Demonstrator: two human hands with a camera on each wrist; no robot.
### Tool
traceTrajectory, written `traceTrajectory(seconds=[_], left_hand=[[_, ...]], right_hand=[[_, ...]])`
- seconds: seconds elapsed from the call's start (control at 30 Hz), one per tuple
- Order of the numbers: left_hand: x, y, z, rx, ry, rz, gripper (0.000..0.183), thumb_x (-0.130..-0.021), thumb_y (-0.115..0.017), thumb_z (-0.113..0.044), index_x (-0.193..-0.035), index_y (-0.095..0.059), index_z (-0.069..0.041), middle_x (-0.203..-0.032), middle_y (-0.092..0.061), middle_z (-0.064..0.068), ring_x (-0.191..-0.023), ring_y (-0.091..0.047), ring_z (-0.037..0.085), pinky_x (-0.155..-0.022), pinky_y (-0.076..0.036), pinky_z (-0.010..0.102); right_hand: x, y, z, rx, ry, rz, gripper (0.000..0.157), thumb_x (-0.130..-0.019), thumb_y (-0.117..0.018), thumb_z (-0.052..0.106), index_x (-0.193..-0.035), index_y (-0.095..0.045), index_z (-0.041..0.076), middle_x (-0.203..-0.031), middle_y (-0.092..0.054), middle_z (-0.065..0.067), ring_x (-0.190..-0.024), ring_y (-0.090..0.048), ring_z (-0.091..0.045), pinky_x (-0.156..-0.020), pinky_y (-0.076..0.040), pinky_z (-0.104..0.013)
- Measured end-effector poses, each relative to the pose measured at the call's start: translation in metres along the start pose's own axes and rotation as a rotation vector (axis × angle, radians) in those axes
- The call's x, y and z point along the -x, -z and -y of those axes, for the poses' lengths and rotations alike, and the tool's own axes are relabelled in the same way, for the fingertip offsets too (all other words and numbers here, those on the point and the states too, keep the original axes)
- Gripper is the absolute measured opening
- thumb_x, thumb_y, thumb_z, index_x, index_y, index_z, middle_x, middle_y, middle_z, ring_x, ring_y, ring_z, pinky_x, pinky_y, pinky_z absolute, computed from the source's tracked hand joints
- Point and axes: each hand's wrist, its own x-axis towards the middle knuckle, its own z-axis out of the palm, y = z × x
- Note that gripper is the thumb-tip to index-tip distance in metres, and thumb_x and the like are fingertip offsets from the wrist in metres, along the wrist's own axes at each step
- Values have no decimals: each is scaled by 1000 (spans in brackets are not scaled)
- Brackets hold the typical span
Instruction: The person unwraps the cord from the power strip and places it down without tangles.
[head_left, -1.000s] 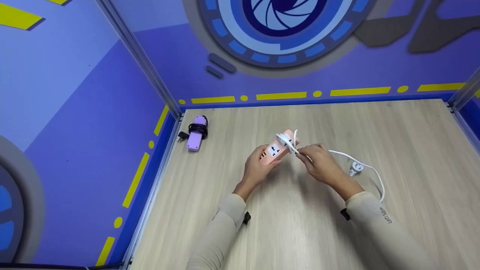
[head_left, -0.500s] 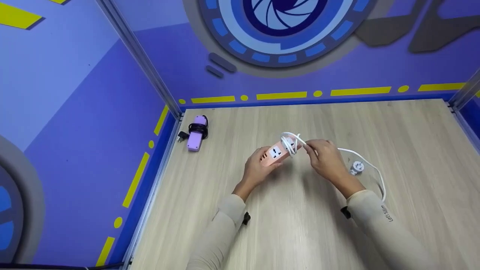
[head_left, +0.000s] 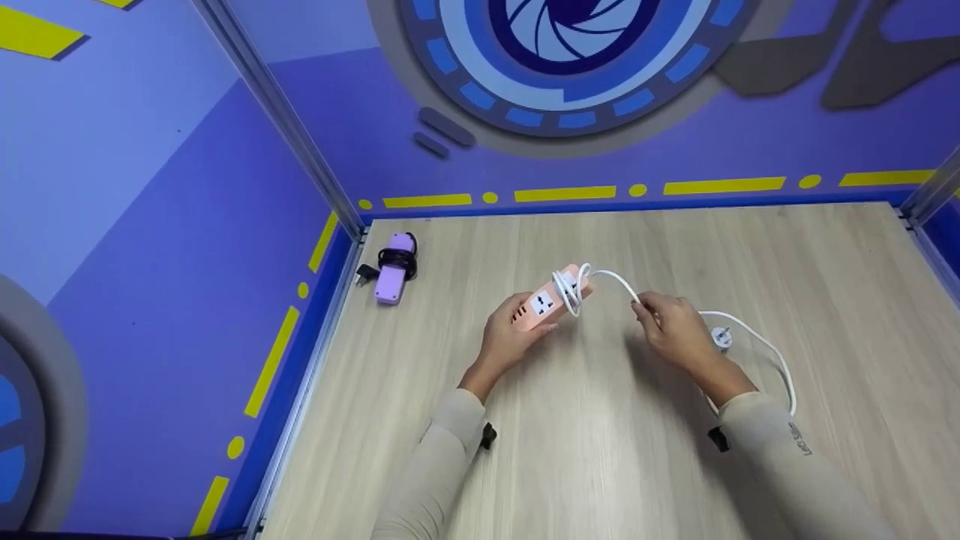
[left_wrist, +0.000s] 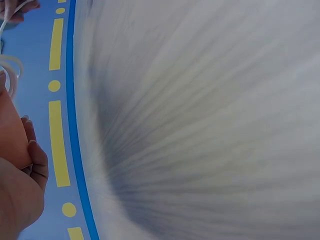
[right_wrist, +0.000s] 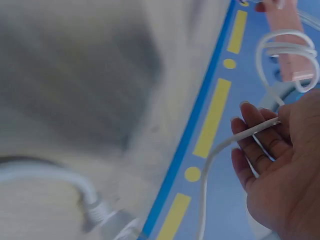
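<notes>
Head view: I log the left hand (head_left: pixel 504 330) curled firmly around the near end of a salmon-pink oblong power strip (head_left: pixel 553 301) with white sockets, over the middle of the surface (head_left: pixel 585 450), slanting toward the far edge. A white round cord (head_left: pixel 618 277) loops about its far end. I note the right hand (head_left: pixel 677 330) pinching that cord, some fingers loosely extended (clearest on my right wrist feed). The white pronged plug (head_left: pixel 721 338) sits just right of it. A purple oblong power strip (head_left: pixel 390 285), wrapped in black cable (head_left: pixel 397 259), lies near the far left corner.
</notes>
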Motion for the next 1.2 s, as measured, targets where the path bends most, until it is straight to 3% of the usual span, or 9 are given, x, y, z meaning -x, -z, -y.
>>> traceTrajectory(seconds=[0.13,0.37,0.53,0.67,0.77,0.9,1.07,1.2], left_hand=[[-2,4,0,3,2,-3,61,-75,-82,-52,-129,-58,-35,-118,-64,-14,-102,-57,8,-89,-45,31],[2,8,0,5,40,-19,59,-76,-84,-46,-129,-57,-36,-117,-64,-14,-103,-57,10,-89,-45,34],[2,7,-1,-15,51,-3,61,-75,-82,-52,-129,-57,-37,-116,-63,-15,-104,-57,9,-91,-46,35],[1,8,-4,-28,38,-7,63,-75,-80,-56,-130,-56,-37,-119,-63,-16,-105,-57,8,-93,-46,35],[0,8,-7,-36,14,-6,64,-75,-79,-57,-131,-56,-37,-121,-62,-16,-107,-57,7,-94,-47,35],[-3,6,-13,-40,-20,6,64,-76,-80,-56,-131,-55,-36,-123,-62,-15,-108,-58,6,-94,-47,35],[-3,1,-21,-26,-50,5,61,-77,-84,-45,-130,-57,-34,-122,-63,-14,-106,-58,7,-92,-47,33],[-3,-3,-26,-1,-64,-14,60,-77,-84,-44,-130,-57,-33,-119,-64,-13,-102,-58,7,-88,-47,31]], right_hand=[[16,-2,-13,58,-26,92,9,-97,-62,16,-92,-65,8,-73,-63,-3,-65,-51,-17,-60,-41,-34],[32,-10,-25,114,-19,228,10,-96,-63,17,-88,-61,12,-74,-60,-3,-67,-49,-16,-59,-39,-32],[30,-7,-25,57,-54,244,9,-95,-65,18,-92,-63,10,-80,-64,-5,-74,-55,-20,-65,-45,-38],[24,-4,-22,54,-55,225,26,-94,-67,19,-113,-63,3,-106,-67,-15,-97,-65,-33,-84,-52,-52],[18,-1,-17,67,-47,188,48,-92,-69,20,-133,-53,0,-132,-57,-22,-119,-57,-43,-98,-46,-59],[7,0,-4,79,-52,154,67,-90,-71,23,-148,-40,7,-153,-39,-21,-137,-42,-45,-109,-35,-64],[-5,-5,14,100,15,167,71,-90,-72,27,-151,-39,13,-161,-32,-15,-146,-33,-41,-115,-28,-63],[-9,-14,26,174,84,188,68,-92,-68,30,-151,-40,11,-161,-34,-14,-148,-31,-38,-118,-24,-60]])
